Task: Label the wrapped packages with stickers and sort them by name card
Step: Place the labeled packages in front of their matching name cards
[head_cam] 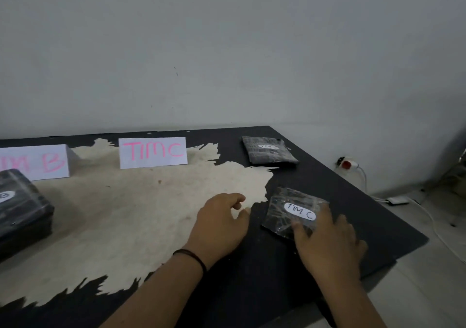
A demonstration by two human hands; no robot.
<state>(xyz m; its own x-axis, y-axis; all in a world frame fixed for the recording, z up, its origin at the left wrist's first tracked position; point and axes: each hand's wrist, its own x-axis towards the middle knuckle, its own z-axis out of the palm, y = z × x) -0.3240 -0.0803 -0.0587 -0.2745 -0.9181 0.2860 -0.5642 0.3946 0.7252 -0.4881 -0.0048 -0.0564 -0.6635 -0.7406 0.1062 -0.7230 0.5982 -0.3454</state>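
A small black wrapped package (285, 209) lies on the black table and bears a white oval sticker reading "TIM C" (299, 211). My right hand (330, 244) grips its near right corner, thumb on top. My left hand (222, 224) hovers just left of it with loosely curled fingers, holding nothing. A second package (268, 151) with a "TIM C" sticker lies at the back right. The white "TIM C" name card (153, 152) stands at the back, the "TIM B" name card (37, 162) to its left. A larger stickered package (20, 206) sits in front of that card.
The black table (353, 201) has a big worn pale patch across its middle. Its right edge drops to a light floor, where a power strip (348, 164) and white cables (428, 216) lie. A grey wall rises right behind the table.
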